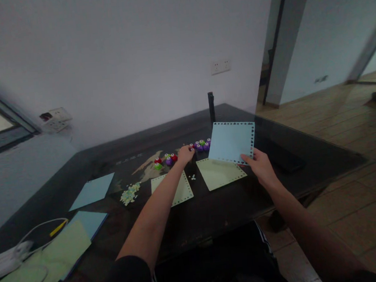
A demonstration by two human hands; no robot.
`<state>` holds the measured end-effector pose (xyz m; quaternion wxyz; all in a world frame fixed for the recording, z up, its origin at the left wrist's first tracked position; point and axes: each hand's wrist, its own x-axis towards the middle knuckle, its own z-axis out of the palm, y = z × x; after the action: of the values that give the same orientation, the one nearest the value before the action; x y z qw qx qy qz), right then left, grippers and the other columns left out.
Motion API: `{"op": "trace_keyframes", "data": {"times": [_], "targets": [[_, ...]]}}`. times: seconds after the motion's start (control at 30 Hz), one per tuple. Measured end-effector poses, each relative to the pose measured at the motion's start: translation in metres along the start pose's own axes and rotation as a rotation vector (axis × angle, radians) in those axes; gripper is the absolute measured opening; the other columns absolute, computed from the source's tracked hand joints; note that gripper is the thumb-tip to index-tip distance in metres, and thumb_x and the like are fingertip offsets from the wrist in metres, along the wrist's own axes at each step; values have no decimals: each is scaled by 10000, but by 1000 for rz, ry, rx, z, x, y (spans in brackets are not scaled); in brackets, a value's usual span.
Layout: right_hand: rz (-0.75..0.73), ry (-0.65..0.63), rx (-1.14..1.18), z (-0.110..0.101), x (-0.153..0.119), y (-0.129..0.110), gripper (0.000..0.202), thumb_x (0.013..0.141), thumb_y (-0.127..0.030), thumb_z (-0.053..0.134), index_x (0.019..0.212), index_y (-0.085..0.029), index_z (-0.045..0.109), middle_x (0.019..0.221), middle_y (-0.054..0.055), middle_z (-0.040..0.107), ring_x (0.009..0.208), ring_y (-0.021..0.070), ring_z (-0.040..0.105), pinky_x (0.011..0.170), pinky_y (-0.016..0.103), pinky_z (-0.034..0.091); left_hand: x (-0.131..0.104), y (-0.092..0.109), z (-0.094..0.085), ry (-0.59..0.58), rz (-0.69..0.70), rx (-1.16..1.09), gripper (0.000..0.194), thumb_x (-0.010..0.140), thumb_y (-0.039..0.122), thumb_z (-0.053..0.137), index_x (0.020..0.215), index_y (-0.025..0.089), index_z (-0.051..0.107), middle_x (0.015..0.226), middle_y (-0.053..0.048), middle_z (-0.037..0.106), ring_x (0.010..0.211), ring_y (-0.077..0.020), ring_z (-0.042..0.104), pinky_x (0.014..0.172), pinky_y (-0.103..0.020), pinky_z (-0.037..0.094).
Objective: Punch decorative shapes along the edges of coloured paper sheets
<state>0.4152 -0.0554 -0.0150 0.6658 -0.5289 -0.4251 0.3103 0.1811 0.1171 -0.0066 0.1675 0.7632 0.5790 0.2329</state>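
My right hand (260,165) pinches the lower right corner of a light blue sheet of paper (231,141), thumb on top. Small dark punched shapes run along the sheet's edges. It is raised and tilted over a pale yellow sheet with punched edges (219,175). My left hand (185,153) reaches to the back of the table, its fingers closed at a small red craft punch (191,146). Purple and green craft punches (202,146) stand just right of it. Several more punches (168,160) stand left of the hand. My left forearm partly covers another punched yellow sheet (182,190).
Paper cut-outs (130,193) are heaped on the dark table (199,222), with a few bits (192,177) between the yellow sheets. At left are blue paper (93,191), stacked yellow paper (65,246), a yellow pen (58,228) and a white power strip with cable (9,260). A black post (212,107) stands behind.
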Motion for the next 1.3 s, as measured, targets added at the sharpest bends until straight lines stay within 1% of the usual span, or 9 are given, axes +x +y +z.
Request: {"op": "trace_keyframes", "data": {"times": [0.13, 0.3, 0.5, 0.63, 0.77, 0.93, 1.07, 1.17, 1.3], "targets": [[2, -12, 12, 0, -1, -1, 392, 621, -361, 691, 943, -142, 653, 945, 92, 713, 790, 240, 666, 698, 390, 549, -6, -1, -6, 54, -8, -49, 242, 779, 207, 589, 993, 130, 671, 1035, -134, 675, 977, -243, 615, 871, -329, 442], [14, -59, -19, -1, -3, 0, 362, 628, -346, 703, 926, -143, 667, 884, 79, 725, 741, 230, 669, 740, 402, 536, -34, 7, -16, 137, 45, -190, 274, 826, 178, 509, 1072, 150, 628, 1199, -129, 579, 1078, -226, 560, 932, -348, 424], [91, -160, -7, 2, -7, -3, 344, 630, -330, 712, 917, -145, 670, 846, 71, 732, 726, 224, 676, 718, 383, 543, -79, 26, -11, -55, 130, -469, 271, 893, 297, 432, 931, 137, 648, 816, -55, 686, 621, -130, 613, 618, -262, 493], [175, -227, 23, 6, -10, -6, 330, 620, -318, 727, 901, -154, 672, 829, 66, 733, 703, 216, 676, 711, 384, 547, -95, 35, -13, -20, 126, -659, 257, 796, 173, 555, 1050, 137, 536, 687, -1, 634, 570, -104, 587, 574, -222, 464], [165, -245, -7, 7, -10, -7, 331, 623, -323, 723, 902, -155, 663, 841, 69, 729, 714, 212, 674, 710, 383, 545, -105, 39, -19, 35, 153, -802, 296, 744, 126, 583, 1010, 175, 463, 646, 47, 592, 549, -89, 571, 585, -213, 460], [69, -204, -121, 5, -7, -3, 354, 593, -306, 718, 898, -161, 610, 827, 69, 708, 698, 208, 655, 662, 355, 528, -121, 40, -24, 53, 151, -734, 242, 723, 150, 598, 926, 184, 470, 635, 41, 603, 552, -99, 577, 584, -214, 452], [-43, -164, -382, 3, -6, -1, 405, 625, -298, 679, 999, -163, 599, 727, 33, 654, 644, 190, 607, 607, 323, 481, -129, 38, -22, 60, 160, -591, 214, 717, 155, 605, 904, 187, 504, 639, 34, 620, 576, -112, 594, 602, -222, 452], [-120, -148, -589, 3, -6, -2, 415, 649, -274, 656, 1048, -175, 601, 681, -2, 604, 613, 173, 569, 606, 307, 448, -131, 37, -19, 35, 179, -470, 199, 718, 150, 604, 893, 193, 519, 645, 33, 631, 604, -126, 609, 617, -230, 450], [-129, -180, -676, 3, -6, -2, 465, 651, -232, 645, 1109, -182, 582, 658, -25, 575, 613, 163, 560, 627, 292, 433, -134, 36, -17, -31, 180, -328, 250, 706, 130, 609, 929, 201, 523, 635, 41, 628, 621, -136, 617, 619, -228, 439]]}}
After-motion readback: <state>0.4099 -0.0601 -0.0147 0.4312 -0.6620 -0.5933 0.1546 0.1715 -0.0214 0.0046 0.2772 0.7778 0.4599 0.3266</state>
